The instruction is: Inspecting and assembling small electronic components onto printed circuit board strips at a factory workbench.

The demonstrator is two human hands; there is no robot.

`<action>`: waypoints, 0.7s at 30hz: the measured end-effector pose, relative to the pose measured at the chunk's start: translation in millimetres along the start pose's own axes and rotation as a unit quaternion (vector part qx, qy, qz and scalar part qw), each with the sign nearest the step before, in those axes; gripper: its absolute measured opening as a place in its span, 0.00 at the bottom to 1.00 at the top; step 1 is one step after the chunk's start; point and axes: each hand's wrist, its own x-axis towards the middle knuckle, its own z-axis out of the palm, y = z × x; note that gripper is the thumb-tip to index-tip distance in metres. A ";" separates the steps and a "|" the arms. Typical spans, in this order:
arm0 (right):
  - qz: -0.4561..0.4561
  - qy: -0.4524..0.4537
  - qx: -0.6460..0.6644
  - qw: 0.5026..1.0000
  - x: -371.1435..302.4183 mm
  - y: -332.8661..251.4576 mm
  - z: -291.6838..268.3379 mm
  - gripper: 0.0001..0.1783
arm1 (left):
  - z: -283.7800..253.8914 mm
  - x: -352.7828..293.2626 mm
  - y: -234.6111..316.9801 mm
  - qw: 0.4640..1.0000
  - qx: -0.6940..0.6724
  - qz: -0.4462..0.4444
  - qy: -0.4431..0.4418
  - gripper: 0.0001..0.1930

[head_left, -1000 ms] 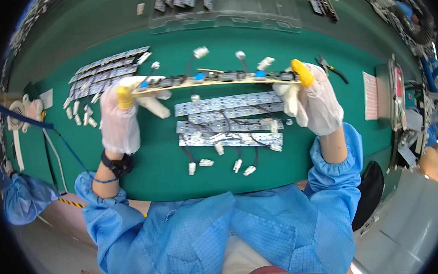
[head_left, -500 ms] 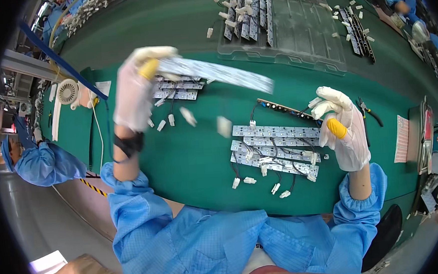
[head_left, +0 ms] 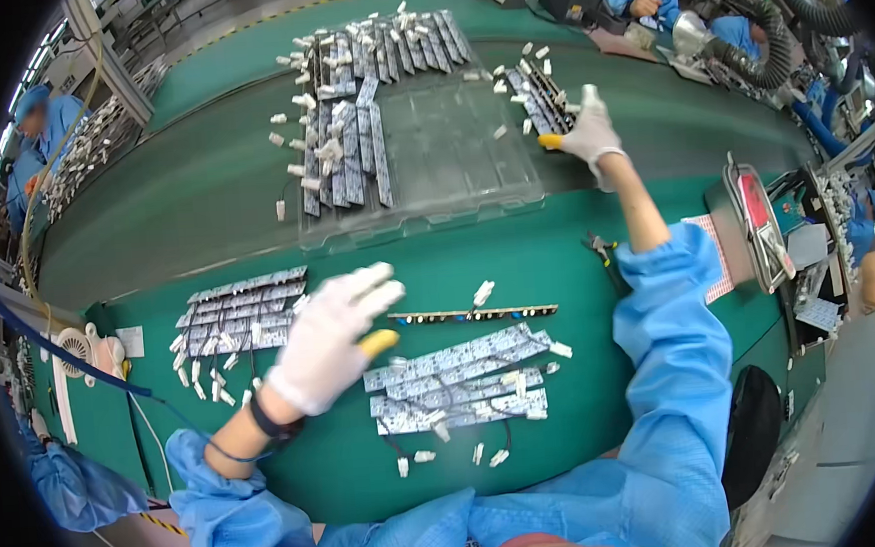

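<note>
My left hand (head_left: 331,335), in a white glove with a yellow thumb cover, is open and empty above the green mat. Its fingers point toward the upper right, between two groups of LED circuit strips. The left group (head_left: 244,310) lies in rows with white connectors on short dark wires. The near middle group (head_left: 459,380) lies just right of my left thumb. Beyond it, one strip (head_left: 472,314) stands on its long edge. My right hand (head_left: 589,136), gloved alike, reaches far right with thumb and fingers apart, beside a small bunch of strips (head_left: 539,99); contact cannot be told.
A clear plastic tray (head_left: 454,207) at the back carries many strips on its left and far parts. Cutters (head_left: 601,248) lie beneath my right forearm. A small white fan (head_left: 76,346) stands far left, a framed red-faced device (head_left: 757,214) far right. Co-workers sit beyond the bench.
The strip my left hand was carrying is out of it, and that hand has come nearer the middle strips. My right hand has moved from the middle strips to the far bunch. The view has shifted.
</note>
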 end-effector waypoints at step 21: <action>-0.118 -0.007 0.213 0.970 -2.3 44.7 -19.2 0.13 | -1.7 -12.2 8.7 0.839 -0.486 -0.145 0.199 0.10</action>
